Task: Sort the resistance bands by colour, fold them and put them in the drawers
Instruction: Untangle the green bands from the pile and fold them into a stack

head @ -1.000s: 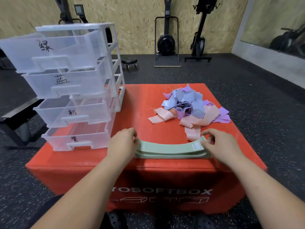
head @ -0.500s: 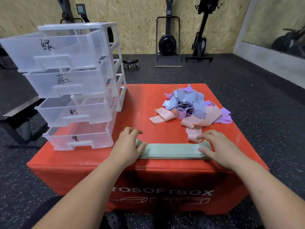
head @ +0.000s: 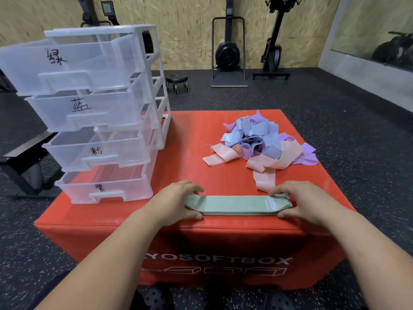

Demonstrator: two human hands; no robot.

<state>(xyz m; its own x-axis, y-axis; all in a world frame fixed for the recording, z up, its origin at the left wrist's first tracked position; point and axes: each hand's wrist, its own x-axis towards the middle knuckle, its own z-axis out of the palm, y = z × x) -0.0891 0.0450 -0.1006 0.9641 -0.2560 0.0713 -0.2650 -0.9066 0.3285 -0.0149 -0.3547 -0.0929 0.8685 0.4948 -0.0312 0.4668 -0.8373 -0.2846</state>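
Foam box [head: 223,128], red and broad, serves as the work surface, so everything for the job sits on top within reach. On its left side stands the clear drawer unit [head: 154,86], with all four drawers pulled out toward the near side and a handwritten mark on each front. Open like that, any drawer can take a bundle without first needing a free hand.

Toward the far right lies the unsorted pile [head: 263,144], a loose tangle of blue, purple and peach bands, with one peach loop trailing nearward. Just beside that loop's end, along the near edge of the box, lie the green bands [head: 234,205]. They form a flat, pale sage strip of several layers with edges lined up, and a small white printed label sits near the right end. The fabric looks soft and likely to slump apart if released.

The left hand [head: 171,203] grips the stack's left end, thumb on the near edge and fingers curled over the far edge. The right hand [head: 306,201] holds the right end the same way. Held at both ends, the stack seems squared up for folding.
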